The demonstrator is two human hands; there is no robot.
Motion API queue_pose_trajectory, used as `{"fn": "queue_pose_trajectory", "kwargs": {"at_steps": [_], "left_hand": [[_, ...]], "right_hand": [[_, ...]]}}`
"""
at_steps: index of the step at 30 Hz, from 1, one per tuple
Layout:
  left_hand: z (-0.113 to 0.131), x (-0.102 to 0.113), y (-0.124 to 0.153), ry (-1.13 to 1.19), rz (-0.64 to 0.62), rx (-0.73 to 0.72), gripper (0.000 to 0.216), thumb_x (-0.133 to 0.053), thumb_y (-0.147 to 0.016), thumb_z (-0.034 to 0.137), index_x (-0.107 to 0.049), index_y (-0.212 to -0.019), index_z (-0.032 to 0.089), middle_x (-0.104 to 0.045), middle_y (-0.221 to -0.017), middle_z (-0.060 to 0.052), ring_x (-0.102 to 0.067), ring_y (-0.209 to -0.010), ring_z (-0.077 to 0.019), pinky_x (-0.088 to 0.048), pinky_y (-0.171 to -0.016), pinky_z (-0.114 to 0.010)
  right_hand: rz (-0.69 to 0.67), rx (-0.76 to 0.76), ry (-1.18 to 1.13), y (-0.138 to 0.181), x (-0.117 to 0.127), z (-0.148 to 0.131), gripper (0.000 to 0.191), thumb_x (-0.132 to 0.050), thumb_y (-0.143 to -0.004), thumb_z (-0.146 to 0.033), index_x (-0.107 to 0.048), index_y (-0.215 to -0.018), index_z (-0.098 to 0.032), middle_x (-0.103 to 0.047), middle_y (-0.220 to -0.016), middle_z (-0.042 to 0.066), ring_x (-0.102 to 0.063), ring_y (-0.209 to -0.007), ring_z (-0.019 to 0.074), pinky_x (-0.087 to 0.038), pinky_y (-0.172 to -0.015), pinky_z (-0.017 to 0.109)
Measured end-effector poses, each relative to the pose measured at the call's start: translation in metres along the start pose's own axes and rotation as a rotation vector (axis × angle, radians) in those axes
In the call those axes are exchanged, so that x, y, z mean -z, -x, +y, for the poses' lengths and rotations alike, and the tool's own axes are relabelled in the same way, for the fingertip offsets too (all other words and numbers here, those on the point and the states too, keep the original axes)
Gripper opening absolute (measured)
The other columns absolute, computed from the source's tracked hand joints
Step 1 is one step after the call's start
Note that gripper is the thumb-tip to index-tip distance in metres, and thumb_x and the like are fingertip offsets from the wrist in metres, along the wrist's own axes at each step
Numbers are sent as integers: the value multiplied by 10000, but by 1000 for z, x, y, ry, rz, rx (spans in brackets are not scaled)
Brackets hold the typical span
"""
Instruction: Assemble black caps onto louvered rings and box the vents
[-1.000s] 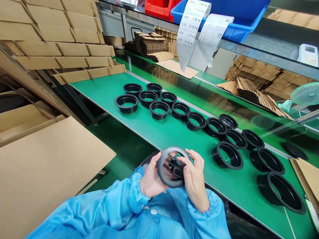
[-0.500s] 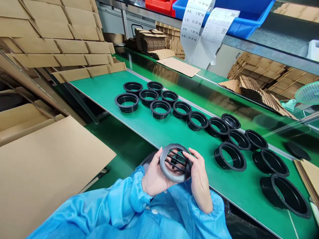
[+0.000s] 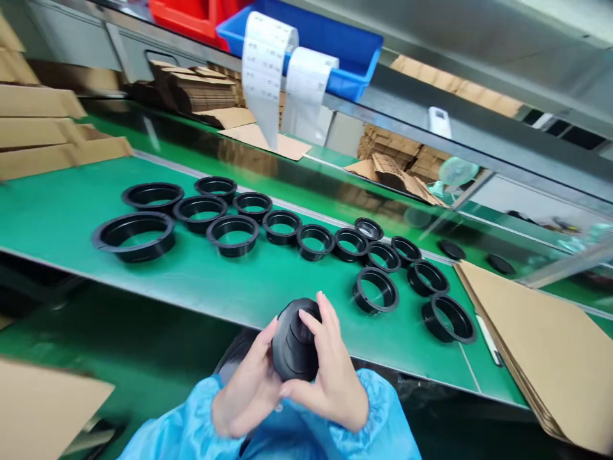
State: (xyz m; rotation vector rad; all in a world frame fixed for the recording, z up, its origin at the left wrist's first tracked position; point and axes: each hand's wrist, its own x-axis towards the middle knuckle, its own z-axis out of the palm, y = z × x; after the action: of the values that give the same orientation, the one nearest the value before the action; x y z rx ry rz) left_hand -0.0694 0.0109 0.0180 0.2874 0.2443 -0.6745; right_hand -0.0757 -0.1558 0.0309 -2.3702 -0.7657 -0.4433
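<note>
While the black round part (image 3: 293, 345) was facing the camera with its slats showing a second ago, it is now lying turned in the hands, its plain outer wall and rim toward the lens.
Change: the part is being rotated, so the work in hand looks like turning it over for a check of its other side, as far as I can judge; the view is also swinging right along the bench.
Where: the part is being held in front of the chest, just before the near edge of the green table (image 3: 201, 281), not resting on it.
Left hand (image 3: 249, 386): it is cupping the part from the left, thumb lying along the wall.
Right hand (image 3: 330, 377): it is wrapping the right side, fingers (image 3: 320, 319) curling over the top rim.
Around: black rings (image 3: 230, 233) are lying in rows on the table; cardboard sheets (image 3: 541, 338) are lying at the right.
</note>
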Motion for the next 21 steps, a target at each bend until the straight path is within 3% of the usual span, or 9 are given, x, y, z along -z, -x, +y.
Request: {"fn": "queue_pose_trajectory", "kwargs": {"at_steps": [2, 5, 8, 11, 13, 14, 17, 21], "left_hand": [[-5, -8, -7, -74, -52, 67, 546, -538, -942, 556, -605, -1366, 220, -680, -1289, -64, -535, -1329, -273, -348, -1194, -393], [-11, -24, -15, -205, -182, 104, 667, -523, -918, 646, -532, -1435, 226, -604, -1395, -86, -477, -1379, -295, -342, -1200, -419], [-4, -30, -29, -496, -260, -36, 732, -506, -907, 689, -401, -1515, 295, -481, -1514, -88, -436, -1404, -313, -348, -1189, -478], [17, -20, -50, -980, -114, -483, 669, -600, -905, 588, -414, -1495, 332, -402, -1564, -72, -386, -1431, -304, -310, -1206, -472], [34, -9, -63, -1222, 48, -758, 610, -621, -908, 537, -471, -1450, 303, -402, -1556, -76, -376, -1432, -296, -284, -1218, -458], [42, -3, -69, -1274, 115, -819, 591, -609, -913, 536, -482, -1435, 288, -417, -1541, -84, -394, -1418, -296, -295, -1212, -462], [55, 9, -77, -1258, 204, -796, 595, -567, -921, 564, -465, -1420, 257, -472, -1485, -117, -484, -1348, -293, -373, -1165, -477], [56, 10, -77, -1233, 199, -768, 575, -583, -912, 552, -479, -1395, 260, -505, -1457, -113, -527, -1308, -279, -393, -1153, -453]], "right_hand": [[-4, -4, -25, -3, 10, -1, 972, -621, -814, -774, -343, -1502, -146, -157, -1619, 221, -198, -1492, 403, -344, -1166, 578], [-3, -17, -29, -8, 27, 2, 954, -705, -795, -677, -324, -1509, -172, -215, -1592, 204, -222, -1483, 385, -353, -1165, 553], [45, -114, 87, -15, 51, 26, 954, -711, -801, -607, -285, -1558, -211, -252, -1557, 185, -290, -1440, 378, -374, -1140, 556], [167, -336, 434, -25, 77, 76, 970, -725, -771, -664, -366, -1548, -208, -298, -1484, 229, -329, -1363, 457, -380, -1063, 654], [158, -456, 600, -29, 89, 109, 948, -736, -756, -684, -446, -1510, -188, -360, -1410, 247, -377, -1297, 481, -413, -1004, 661], [126, -484, 640, -30, 92, 122, 936, -739, -753, -688, -470, -1497, -187, -384, -1383, 246, -402, -1269, 477, -430, -988, 647], [61, -472, 679, -29, 88, 138, 925, -732, -759, -695, -477, -1495, -197, -412, -1361, 241, -437, -1237, 449, -454, -980, 606], [-7, -397, 662, -24, 62, 121, 876, -663, -827, -686, -453, -1510, -180, -417, -1382, 263, -405, -1295, 444, -463, -986, 593]]}}
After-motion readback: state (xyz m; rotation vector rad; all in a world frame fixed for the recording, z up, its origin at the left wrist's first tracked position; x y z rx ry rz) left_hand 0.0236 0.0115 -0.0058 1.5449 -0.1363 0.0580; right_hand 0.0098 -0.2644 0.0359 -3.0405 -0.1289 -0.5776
